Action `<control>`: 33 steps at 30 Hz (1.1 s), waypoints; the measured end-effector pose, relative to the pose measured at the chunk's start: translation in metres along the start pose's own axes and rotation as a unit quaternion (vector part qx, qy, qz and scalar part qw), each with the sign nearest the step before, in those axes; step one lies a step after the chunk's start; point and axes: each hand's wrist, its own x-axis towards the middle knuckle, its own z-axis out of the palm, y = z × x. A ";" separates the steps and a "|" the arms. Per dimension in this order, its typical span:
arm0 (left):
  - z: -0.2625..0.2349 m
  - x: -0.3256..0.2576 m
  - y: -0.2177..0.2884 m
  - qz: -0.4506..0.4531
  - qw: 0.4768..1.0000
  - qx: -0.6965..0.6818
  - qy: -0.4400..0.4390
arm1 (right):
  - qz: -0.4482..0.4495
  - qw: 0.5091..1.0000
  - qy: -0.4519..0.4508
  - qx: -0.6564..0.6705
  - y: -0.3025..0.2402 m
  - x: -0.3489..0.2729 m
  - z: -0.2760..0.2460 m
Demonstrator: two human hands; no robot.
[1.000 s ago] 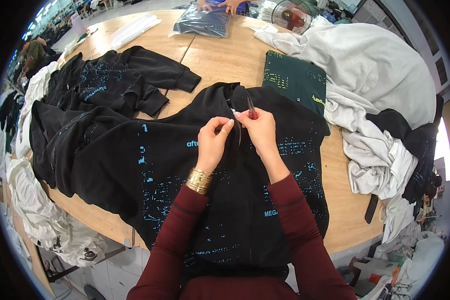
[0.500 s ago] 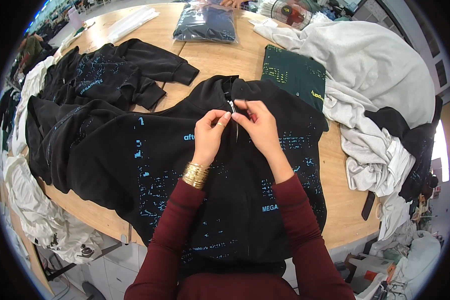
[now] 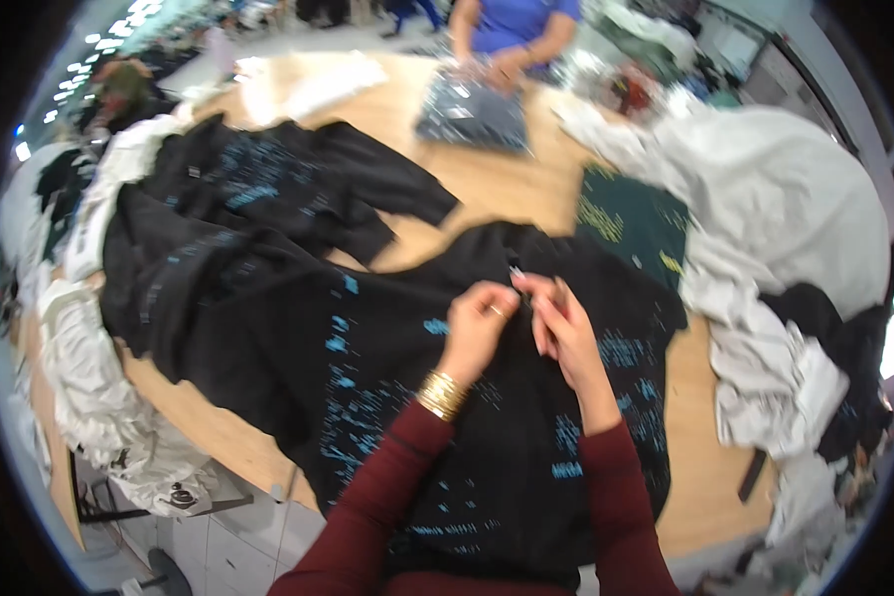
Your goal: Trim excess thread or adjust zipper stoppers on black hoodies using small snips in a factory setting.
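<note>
A black zip-up garment with blue print (image 3: 507, 427) lies spread across the table in front of me. Both my hands meet at its zipper, close below the collar. My left hand (image 3: 480, 323), with a ring and gold bangles on the wrist, is closed in a pinch beside the zipper line; what sits between the fingertips is hidden. The fingers of my right hand (image 3: 566, 328) are bent at the zipper, the forefinger touching the small silvery zipper pull (image 3: 516, 270). Motion blur softens the fingertips.
Another black printed garment (image 3: 278, 179) lies at the far left. A folded dark green garment (image 3: 631, 223) and heaped grey cloth (image 3: 785, 189) are on the right. Across the wooden table (image 3: 368, 104), a person in blue handles a clear-bagged garment (image 3: 472, 114). White cloth (image 3: 99, 387) hangs off the left edge.
My view has tilted up, shifting everything lower and rightward in the picture. The person in blue now shows, hands on the bagged garment. My right fingers have changed their bend at the zipper.
</note>
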 end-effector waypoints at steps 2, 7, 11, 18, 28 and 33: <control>0.017 -0.002 -0.007 0.003 0.999 -0.050 -0.021 | -0.022 0.998 0.051 0.038 0.028 -0.002 -0.011; 0.010 -0.004 -0.014 -0.002 0.999 0.037 0.031 | -0.057 0.992 0.104 -0.037 0.044 -0.010 0.012; 0.021 -0.009 -0.008 0.028 0.995 0.087 0.038 | -0.069 0.986 0.128 -0.080 0.040 -0.027 0.005; 0.028 -0.006 -0.005 0.027 0.995 0.098 0.024 | -0.069 0.977 0.129 -0.156 0.045 -0.063 -0.004; 0.010 -0.001 -0.004 -0.011 0.998 0.051 0.033 | 0.257 0.939 0.140 -0.182 -0.012 -0.286 -0.087; 0.013 0.003 -0.020 0.025 0.999 0.025 0.018 | 0.267 0.642 0.066 -0.716 -0.019 -0.468 -0.215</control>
